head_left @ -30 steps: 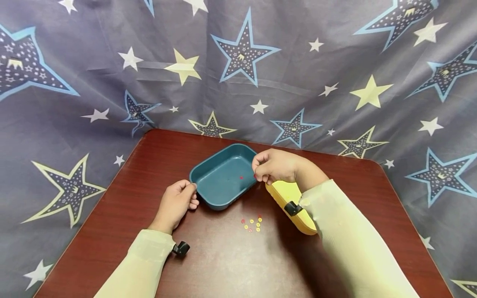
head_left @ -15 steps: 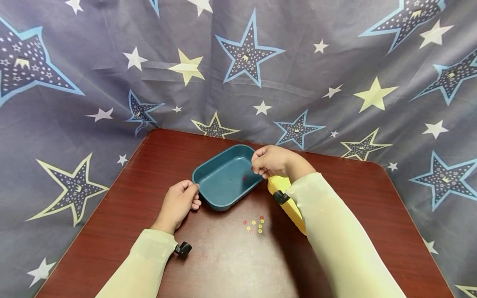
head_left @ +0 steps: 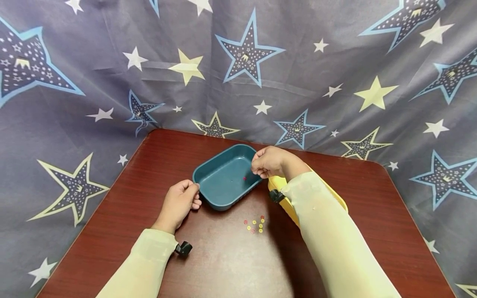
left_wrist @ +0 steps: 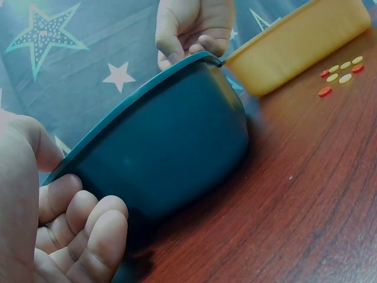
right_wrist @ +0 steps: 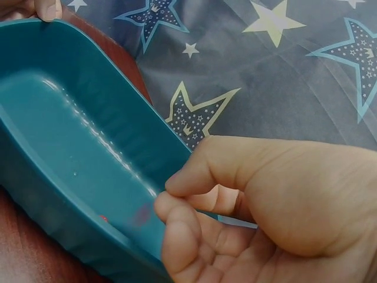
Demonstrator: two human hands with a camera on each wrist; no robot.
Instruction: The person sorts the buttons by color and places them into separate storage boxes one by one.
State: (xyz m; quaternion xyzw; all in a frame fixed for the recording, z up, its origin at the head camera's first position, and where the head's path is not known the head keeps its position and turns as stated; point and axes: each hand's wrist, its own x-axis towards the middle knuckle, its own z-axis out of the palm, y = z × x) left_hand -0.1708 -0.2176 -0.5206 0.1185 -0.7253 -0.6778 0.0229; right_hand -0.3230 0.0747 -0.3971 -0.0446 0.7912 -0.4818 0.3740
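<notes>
My left hand (head_left: 178, 203) pinches the near-left rim of a teal plastic tub (head_left: 223, 188) between thumb and curled fingers. Over the tub's right end is my right hand (head_left: 271, 162), thumb and forefinger together and the other fingers curled, with nothing showing in the grip. Just below those fingertips, a blurred red button (right_wrist: 140, 215) falls inside the tub. Another small red button (right_wrist: 104, 218) shows near the tub's side wall. On the tabletop in front lie several loose red and yellow buttons (head_left: 254, 222).
A yellow tub (head_left: 285, 205) stands right of the teal one, partly hidden under my right forearm. Everything rests on a dark red wooden table (head_left: 216, 256). A grey curtain with stars (head_left: 242, 95) hangs behind the table's far edge.
The red button at my right fingertips has been let go and drops into the teal tub. My right hand has risen slightly; my left hand keeps its hold on the rim.
</notes>
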